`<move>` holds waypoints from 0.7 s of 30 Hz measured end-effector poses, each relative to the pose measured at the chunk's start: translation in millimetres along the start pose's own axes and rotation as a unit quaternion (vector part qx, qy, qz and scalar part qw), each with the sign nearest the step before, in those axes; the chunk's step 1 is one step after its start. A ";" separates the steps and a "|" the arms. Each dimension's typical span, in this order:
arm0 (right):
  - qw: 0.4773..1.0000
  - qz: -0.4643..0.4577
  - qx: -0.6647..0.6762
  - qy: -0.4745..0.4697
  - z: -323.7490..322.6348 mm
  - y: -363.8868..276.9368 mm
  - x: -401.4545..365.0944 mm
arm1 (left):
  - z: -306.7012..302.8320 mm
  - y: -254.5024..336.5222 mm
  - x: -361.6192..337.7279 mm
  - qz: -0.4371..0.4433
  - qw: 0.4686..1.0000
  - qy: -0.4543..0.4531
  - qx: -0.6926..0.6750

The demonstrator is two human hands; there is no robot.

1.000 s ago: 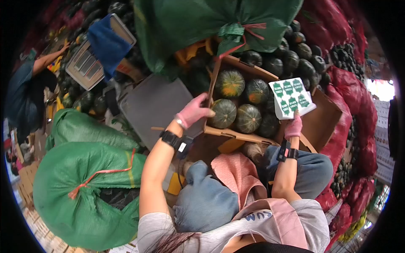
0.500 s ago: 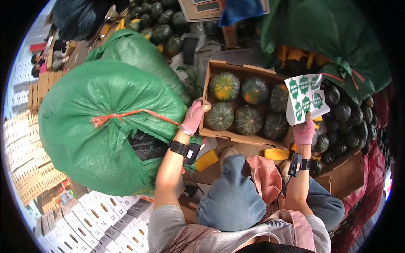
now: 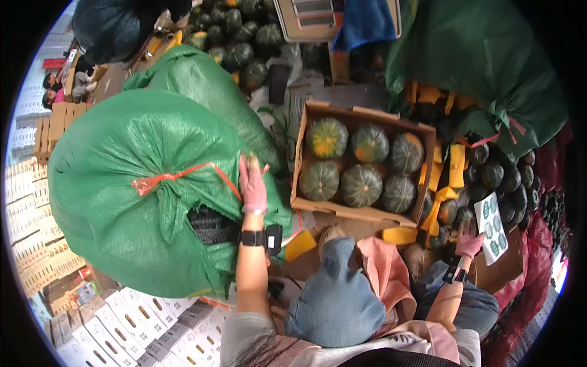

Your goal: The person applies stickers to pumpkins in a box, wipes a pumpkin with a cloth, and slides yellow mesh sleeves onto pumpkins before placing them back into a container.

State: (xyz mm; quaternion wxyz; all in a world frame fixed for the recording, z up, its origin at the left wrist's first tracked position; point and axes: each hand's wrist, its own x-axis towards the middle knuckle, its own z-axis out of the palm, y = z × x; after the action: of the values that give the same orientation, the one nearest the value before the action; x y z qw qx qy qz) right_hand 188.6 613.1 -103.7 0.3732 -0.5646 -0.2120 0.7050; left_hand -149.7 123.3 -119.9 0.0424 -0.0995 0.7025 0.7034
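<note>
My left hand (image 3: 252, 184), in a pink glove, rests flat on a big green mesh sack (image 3: 134, 183) tied with a red string, fingers stretched out and holding nothing. My right hand (image 3: 469, 242), also gloved in pink, holds a white sheet of green stickers (image 3: 493, 227) low at the right, over a brown box flap. Between the hands stands an open cardboard box (image 3: 367, 213) holding several dark green pumpkins (image 3: 361, 185) in two rows.
A second green sack (image 3: 483, 55) lies at the back right above loose pumpkins (image 3: 501, 177). A scale with a blue cloth (image 3: 361, 21) stands at the back. White cartons (image 3: 153, 324) are stacked at the lower left. Another person (image 3: 116, 24) crouches far left.
My left hand left the box's edge and moved left onto the green sack. My right hand dropped the sticker sheet down and to the right, away from the box.
</note>
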 end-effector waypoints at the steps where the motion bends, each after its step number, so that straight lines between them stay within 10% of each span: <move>1: 0.999 0.038 -0.015 0.025 6.2 -0.3 -5.2 | -5.6 3.3 -0.8 0.000 1.000 -0.006 0.014; 5: 0.906 0.308 -0.286 -0.056 -12.5 8.0 16.8 | -36.1 -18.0 -1.7 0.098 0.960 -0.056 0.256; 8: 0.859 0.082 -0.490 -0.124 0.8 36.4 -9.2 | -30.6 -5.8 -14.2 0.118 0.930 -0.073 0.340; 11: 0.569 -0.319 -0.725 -0.220 -4.5 61.3 -26.1 | -14.2 3.3 -24.3 0.099 0.966 -0.091 0.222; 12: 0.583 -0.211 -0.761 -0.192 17.8 57.0 -49.0 | -9.1 8.5 -28.4 0.092 0.971 -0.102 0.197; 21: 0.609 -0.190 -0.708 -0.302 28.6 69.7 -51.3 | 25.1 16.6 -43.5 0.042 0.980 -0.158 0.109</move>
State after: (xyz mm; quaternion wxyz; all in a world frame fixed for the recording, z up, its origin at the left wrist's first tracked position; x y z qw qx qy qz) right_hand 145.6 533.3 -113.4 -0.1029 -0.3550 -0.8484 0.3789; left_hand -112.6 151.6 -95.1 0.1338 0.0483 0.7630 0.6305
